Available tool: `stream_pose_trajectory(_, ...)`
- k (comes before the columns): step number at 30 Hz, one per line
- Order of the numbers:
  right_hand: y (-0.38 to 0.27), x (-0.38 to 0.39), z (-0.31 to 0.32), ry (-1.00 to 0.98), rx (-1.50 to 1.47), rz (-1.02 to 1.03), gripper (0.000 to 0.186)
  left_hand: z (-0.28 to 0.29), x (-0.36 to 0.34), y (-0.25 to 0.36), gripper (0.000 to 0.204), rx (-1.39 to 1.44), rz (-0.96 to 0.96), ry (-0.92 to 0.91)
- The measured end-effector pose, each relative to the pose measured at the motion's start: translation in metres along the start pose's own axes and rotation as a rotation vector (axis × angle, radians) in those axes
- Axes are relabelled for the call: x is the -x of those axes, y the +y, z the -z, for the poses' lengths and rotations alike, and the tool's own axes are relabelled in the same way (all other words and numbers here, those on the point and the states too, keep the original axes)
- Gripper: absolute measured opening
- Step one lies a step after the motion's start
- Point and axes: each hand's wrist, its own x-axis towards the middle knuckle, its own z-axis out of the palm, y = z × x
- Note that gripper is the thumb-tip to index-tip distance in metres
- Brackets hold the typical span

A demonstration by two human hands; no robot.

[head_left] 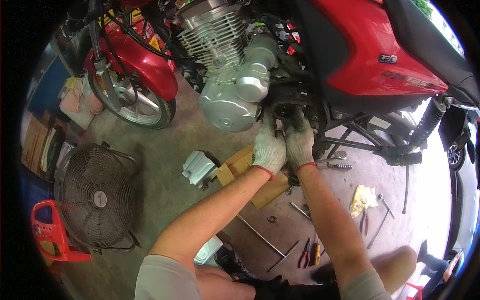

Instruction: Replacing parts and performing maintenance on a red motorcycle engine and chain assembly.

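Observation:
Both my hands wear off-white work gloves with red cuffs and reach up under the motorcycle, just behind its silver engine (227, 90). My left hand (270, 147) and my right hand (299, 140) are side by side, closed around a dark, greasy part (286, 111) with a round opening. Several fingertips are hidden behind or in the shadow of that part, so its exact kind does not show. Below the wrists lies a flattened piece of cardboard (237, 167) on the floor. A silver metal cover (199, 167) sits to its left.
A round floor fan (95, 197) and a red plastic chair (50, 230) stand left. Near my legs lie a T-handle wrench (262, 236), red-handled pliers (304, 258) and a yellow-handled screwdriver (317, 254). Right are another T-handle wrench (383, 216) and a yellowish crumpled sheet (363, 200).

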Motion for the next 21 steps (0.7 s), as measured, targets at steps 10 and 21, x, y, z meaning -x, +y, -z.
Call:
stream_pose_trajectory(10,0.010,-0.011,0.002,-0.151,-0.200,-0.031,0.048,0.002,-0.007,0.014,0.062,0.055,0.022,0.046)
stream_pose_trajectory(21,0.003,-0.010,0.003,-0.126,-0.076,0.014,0.055,0.005,-0.008,0.001,0.062,0.144,-0.038,0.014)
